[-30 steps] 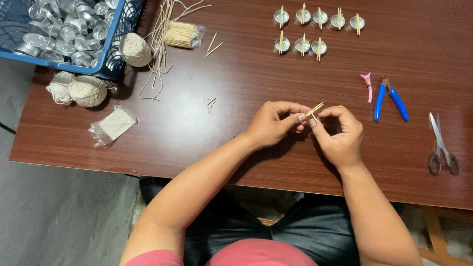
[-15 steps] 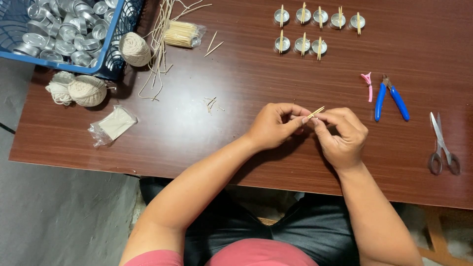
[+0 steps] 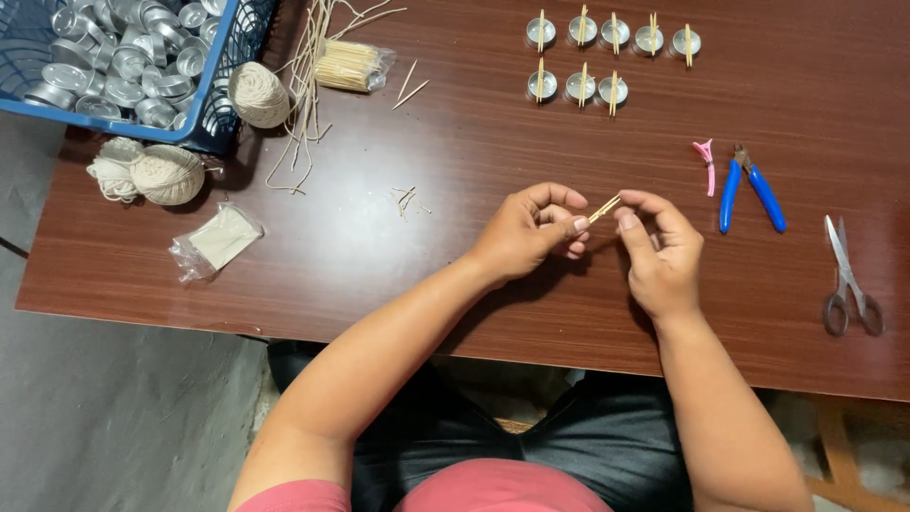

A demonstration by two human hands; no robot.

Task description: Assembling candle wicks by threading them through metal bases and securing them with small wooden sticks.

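My left hand (image 3: 527, 232) pinches one end of a short wooden stick (image 3: 603, 209) between thumb and forefinger, and my right hand (image 3: 664, 251) meets it from the other side, fingertips closed near the stick's far end. Both hands hover just above the table (image 3: 455, 275), near the middle of its near edge. Compared with a second ago, the stick has tilted a little flatter and my right thumb has slid up closer to it; the hands themselves have barely shifted.

Just right of my right hand lie a small pink clip (image 3: 705, 163) and blue-handled pliers (image 3: 752, 187), with scissors (image 3: 849, 277) toward the right edge. Along the far edge sit two rows of small metal cups (image 3: 607, 59), each with a stick laid across. Toward the far left corner are a bundle of sticks (image 3: 349, 65), balls of twine (image 3: 167, 173), a small plastic bag (image 3: 216, 241), and a blue basket (image 3: 216, 74) of empty metal cups.
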